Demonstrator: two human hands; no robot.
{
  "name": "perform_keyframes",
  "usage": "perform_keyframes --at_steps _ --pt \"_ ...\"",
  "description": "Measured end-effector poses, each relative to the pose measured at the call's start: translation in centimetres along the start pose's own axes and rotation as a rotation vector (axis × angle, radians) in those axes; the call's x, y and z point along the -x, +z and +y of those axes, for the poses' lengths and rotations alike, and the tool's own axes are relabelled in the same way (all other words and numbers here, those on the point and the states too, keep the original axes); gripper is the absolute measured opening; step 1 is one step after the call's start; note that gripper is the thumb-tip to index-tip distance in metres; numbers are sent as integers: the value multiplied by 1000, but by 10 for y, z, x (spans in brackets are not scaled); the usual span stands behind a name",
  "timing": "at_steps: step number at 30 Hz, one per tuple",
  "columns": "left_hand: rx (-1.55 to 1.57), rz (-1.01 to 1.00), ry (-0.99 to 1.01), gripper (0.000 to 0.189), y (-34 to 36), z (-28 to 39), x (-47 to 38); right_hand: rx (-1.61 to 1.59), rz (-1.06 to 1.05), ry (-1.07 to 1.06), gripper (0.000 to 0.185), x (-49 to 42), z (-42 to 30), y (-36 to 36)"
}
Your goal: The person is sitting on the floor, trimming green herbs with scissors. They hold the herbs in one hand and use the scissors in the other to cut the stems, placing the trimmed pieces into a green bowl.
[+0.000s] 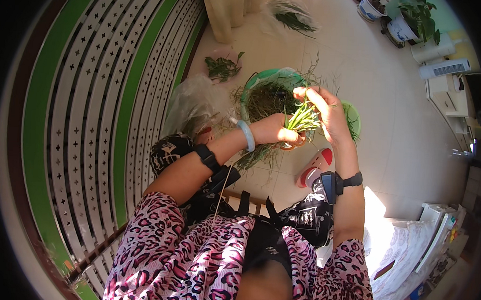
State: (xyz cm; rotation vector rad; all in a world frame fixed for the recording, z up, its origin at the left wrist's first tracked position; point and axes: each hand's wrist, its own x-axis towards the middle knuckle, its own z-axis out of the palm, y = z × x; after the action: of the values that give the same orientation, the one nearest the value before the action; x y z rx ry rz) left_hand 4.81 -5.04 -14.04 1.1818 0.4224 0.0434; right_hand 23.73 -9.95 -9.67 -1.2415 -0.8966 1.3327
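Observation:
My left hand (275,130) grips a bunch of thin green leafy stalks (303,117), their pale cut-looking ends fanned out above the fist. An orange-brown loop (293,146) shows under that fist; the rest of it is hidden. Just above the bunch is my right hand (329,109), its thumb and fingertips pinched at a thin green blade. Below both hands stands a green basin (264,75) lined with plastic and full of dry, tangled grassy stems (262,100). More loose stems (260,155) hang over its near side.
A light green bowl (356,119) with greens stands right of the basin. To the left are a clear plastic bag (198,102) and a pink bowl of leaves (223,69). Farther off lies a bag of greens (292,19). A slatted panel (101,103) lines the left side.

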Motion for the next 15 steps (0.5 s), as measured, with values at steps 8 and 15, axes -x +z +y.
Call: perform_keyframes --at_steps 8,15 --pt "11 128 114 44 0 9 5 -113 261 -52 20 -4 0 -16" --pt "51 120 128 38 -2 9 5 -106 264 -80 21 -4 -1 -24"
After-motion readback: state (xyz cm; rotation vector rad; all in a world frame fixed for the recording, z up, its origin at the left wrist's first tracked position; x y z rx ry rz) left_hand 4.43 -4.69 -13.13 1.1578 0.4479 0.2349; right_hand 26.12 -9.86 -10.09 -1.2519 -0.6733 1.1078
